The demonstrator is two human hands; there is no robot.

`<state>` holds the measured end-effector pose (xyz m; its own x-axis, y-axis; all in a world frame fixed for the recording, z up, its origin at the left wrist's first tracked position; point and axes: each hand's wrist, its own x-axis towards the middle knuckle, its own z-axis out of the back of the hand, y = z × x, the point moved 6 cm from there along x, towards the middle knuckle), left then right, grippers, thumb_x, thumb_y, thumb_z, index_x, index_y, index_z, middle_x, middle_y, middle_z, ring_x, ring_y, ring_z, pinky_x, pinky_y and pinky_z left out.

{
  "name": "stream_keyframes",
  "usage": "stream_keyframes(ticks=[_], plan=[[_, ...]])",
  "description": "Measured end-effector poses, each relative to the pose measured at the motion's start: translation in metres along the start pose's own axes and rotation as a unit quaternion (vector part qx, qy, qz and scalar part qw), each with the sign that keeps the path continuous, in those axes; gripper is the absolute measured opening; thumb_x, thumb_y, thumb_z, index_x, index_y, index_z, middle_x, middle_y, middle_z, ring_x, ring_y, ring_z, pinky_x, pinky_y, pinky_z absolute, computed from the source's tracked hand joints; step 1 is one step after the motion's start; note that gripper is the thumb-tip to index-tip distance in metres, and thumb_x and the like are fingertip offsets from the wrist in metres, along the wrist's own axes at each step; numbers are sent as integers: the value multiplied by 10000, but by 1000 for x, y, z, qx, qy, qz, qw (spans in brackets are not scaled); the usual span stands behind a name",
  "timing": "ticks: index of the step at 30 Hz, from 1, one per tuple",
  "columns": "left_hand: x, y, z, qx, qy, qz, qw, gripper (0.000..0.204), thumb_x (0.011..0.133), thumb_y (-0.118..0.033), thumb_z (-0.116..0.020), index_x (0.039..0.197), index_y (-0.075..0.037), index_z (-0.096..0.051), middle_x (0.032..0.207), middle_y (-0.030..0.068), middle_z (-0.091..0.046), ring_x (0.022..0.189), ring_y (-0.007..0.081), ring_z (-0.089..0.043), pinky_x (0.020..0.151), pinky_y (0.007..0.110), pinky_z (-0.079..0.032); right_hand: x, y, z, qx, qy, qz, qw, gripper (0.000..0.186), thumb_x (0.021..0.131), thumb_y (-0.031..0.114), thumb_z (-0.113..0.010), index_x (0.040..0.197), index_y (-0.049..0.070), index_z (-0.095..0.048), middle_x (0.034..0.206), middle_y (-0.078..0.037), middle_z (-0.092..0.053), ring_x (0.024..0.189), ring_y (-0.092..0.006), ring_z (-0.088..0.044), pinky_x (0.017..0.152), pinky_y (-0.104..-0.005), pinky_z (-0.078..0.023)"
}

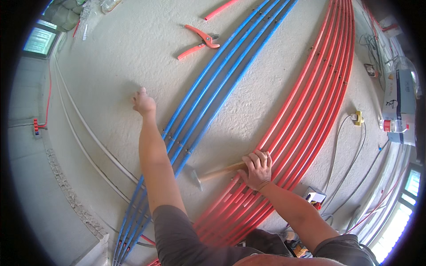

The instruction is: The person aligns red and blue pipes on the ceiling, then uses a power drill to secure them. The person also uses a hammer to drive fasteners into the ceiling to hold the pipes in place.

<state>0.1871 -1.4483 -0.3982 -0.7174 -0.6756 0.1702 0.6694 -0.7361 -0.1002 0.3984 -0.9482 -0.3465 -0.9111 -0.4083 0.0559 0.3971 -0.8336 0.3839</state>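
Observation:
My right hand [257, 172] is wrapped round the wooden handle of a hammer [220, 171], resting over a bundle of red conduit pipes [306, 99]. The hammer's metal head [197, 180] points left, above the floor between the red and blue pipes. My left hand [144, 103] reaches out left of several blue conduit pipes [212, 86]. Its fingers are curled in; whatever may be between them is hidden. Beyond that hand, an orange-red pipe cutter [200, 43] lies on the floor with its handles spread, beside the blue pipes.
A short red pipe piece [221, 9] lies at the far side. White pipes [95, 135] run along the left wall. On the right are a yellow socket [359, 118] with cables, a cardboard box [401, 99] and a clear plastic bottle [392, 126]. A small box [314, 195] sits near my right forearm.

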Motion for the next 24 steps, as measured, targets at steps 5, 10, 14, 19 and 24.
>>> stream_keyframes(ticks=[5, 10, 14, 19, 24], plan=[[-40, 14, 63, -79, -89, 25, 993, 200, 913, -35, -574, 1093, -77, -651, 1072, 112, -659, 1166, 322, -558, 906, 513, -454, 5, 11, 1, 28, -19, 16, 999, 590, 762, 385, -835, 1258, 145, -624, 1301, -74, -533, 1340, -340, -440, 1186, -621, -294], [-250, 61, 176, -471, -63, -45, 879, 124, 934, 55, -528, 923, -49, -594, 912, 99, -602, 914, 295, -549, 836, 403, -432, -12, -7, -16, -34, -7, -8, 999, 563, 824, 421, -801, 1308, 194, -627, 1375, -57, -553, 1394, -337, -419, 1186, -597, -283], [-446, 197, 295, -221, 3, -96, 970, 94, 859, 36, -625, 897, -49, -641, 848, 148, -609, 869, 328, -590, 847, 432, -450, -11, 3, -8, -44, -57, 23, 997, 554, 831, 380, -811, 1310, 179, -619, 1351, -60, -575, 1361, -343, -452, 1149, -565, -334], [-687, 466, 411, -251, 78, 401, 878, 118, 850, 30, -660, 953, -26, -674, 839, 43, -655, 786, 169, -615, 782, 330, -500, -16, 0, -24, -108, -106, 59, 987, 468, 963, 505, -660, 1303, 186, -629, 1358, -54, -585, 1348, -331, -473, 1112, -562, -384], [-834, 556, 493, -259, 40, 496, 828, 117, 835, -7, -683, 948, -31, -703, 853, 19, -651, 783, 111, -597, 724, 274, -486, -8, -18, -44, -202, -93, 18, 975, 565, 972, 638, -577, 1390, 259, -593, 1435, 7, -564, 1332, -314, -511, 1041, -580, -455]])
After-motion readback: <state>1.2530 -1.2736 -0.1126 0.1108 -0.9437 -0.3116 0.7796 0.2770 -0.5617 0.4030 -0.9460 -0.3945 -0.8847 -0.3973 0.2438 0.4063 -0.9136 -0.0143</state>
